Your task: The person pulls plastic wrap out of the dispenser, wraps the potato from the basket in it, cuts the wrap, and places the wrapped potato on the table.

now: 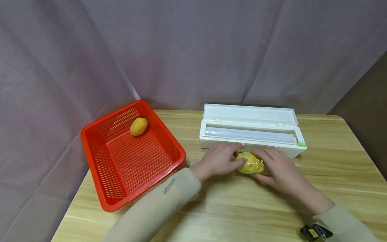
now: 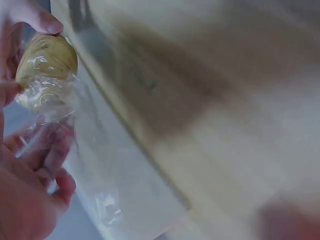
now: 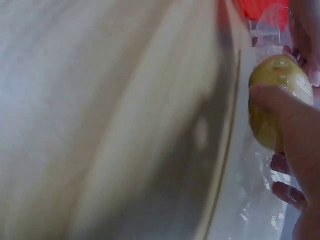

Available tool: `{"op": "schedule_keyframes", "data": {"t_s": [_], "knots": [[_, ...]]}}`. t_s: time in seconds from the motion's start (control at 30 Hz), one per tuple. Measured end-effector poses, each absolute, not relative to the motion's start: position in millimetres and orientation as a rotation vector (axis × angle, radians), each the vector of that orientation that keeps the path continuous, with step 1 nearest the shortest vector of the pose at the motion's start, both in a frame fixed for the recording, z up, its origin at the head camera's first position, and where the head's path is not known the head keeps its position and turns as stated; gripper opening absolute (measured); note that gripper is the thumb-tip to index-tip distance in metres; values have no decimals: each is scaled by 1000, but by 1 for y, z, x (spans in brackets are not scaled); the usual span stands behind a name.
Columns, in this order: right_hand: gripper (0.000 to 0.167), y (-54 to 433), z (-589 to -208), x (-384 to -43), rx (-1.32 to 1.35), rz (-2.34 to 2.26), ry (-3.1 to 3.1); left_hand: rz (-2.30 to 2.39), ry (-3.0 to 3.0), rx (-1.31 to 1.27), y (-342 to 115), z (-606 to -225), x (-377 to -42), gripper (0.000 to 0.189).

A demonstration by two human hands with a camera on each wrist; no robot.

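Observation:
A yellow potato (image 1: 250,163) sits between my two hands in front of the white dispenser, with clear cling film (image 2: 47,95) round it. My left hand (image 1: 222,158) holds its left side, thumb on the potato and fingers bent into the film. From the right, my right hand (image 1: 279,169) grips the potato, fingers on the far side and thumb on the near side. The right wrist view shows that thumb (image 3: 272,100) lying across the potato. Loose, shiny film trails beside the potato in both wrist views.
Behind the hands stands a white cling film dispenser (image 1: 251,144), lid raised, with a film roll (image 1: 251,133) inside and a green piece (image 1: 301,144) at its right end. A red plastic basket (image 1: 104,198) at the left holds another yellow potato (image 1: 139,126). A grey curtain hangs behind the wooden table.

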State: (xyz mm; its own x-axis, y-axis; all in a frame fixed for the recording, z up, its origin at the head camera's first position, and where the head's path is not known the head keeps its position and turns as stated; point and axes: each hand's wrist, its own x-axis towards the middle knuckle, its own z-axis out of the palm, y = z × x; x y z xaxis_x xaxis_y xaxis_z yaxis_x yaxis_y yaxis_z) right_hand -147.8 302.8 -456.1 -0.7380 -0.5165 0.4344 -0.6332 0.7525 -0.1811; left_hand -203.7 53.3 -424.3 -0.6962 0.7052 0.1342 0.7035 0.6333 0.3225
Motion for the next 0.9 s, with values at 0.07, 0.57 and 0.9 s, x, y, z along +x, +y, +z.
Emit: {"op": "schedule_keyframes", "data": {"t_s": [0.07,0.57,0.9], "knots": [[86,304,-449,-148,900,464,-2599,416,2891,1228,53,-415,-201,58],[81,310,-423,-153,949,520,-2622,-99,2964,1432,60,-398,-188,84],[89,309,-410,-146,879,550,-2715,83,2918,1370,62,-383,-198,72]]}}
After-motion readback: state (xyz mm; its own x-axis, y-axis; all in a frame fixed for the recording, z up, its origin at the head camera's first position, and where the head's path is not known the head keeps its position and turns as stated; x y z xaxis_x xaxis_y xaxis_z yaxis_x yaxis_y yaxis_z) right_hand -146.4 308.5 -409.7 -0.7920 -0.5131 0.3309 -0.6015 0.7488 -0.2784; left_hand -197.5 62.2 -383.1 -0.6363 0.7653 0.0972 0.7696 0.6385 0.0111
